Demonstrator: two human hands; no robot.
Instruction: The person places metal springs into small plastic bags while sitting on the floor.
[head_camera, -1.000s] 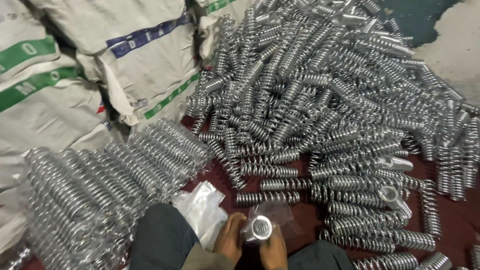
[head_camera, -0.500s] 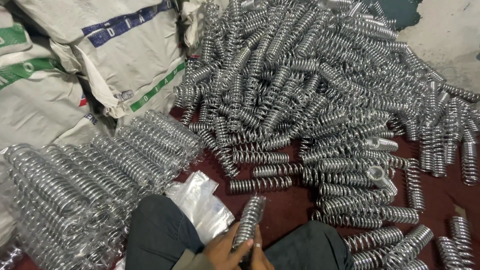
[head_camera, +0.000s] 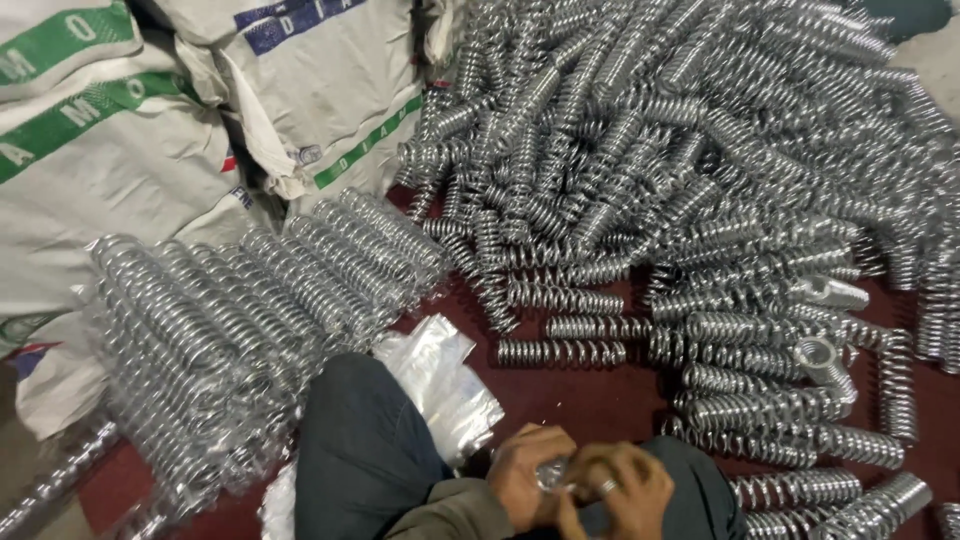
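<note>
Springs (head_camera: 700, 170) are lying heaped across the dark red floor (head_camera: 590, 395), far too many to count, filling the upper right of the view. Sacks (head_camera: 130, 170), at least three white woven ones with green and blue stripes, are leaning at the upper left. Beside them a second batch of springs in clear wrap (head_camera: 230, 320) is resting in a row, roughly a dozen or more. One flat stack of clear plastic bags (head_camera: 440, 380) is lying next to the person's dark-trousered knee (head_camera: 360, 450). At the bottom edge the left hand (head_camera: 525, 475) and the right hand (head_camera: 625, 490), wearing a ring, are curling closed together around one small shiny piece (head_camera: 555, 478), possibly a spring end in plastic, pinched between the two hands.
</note>
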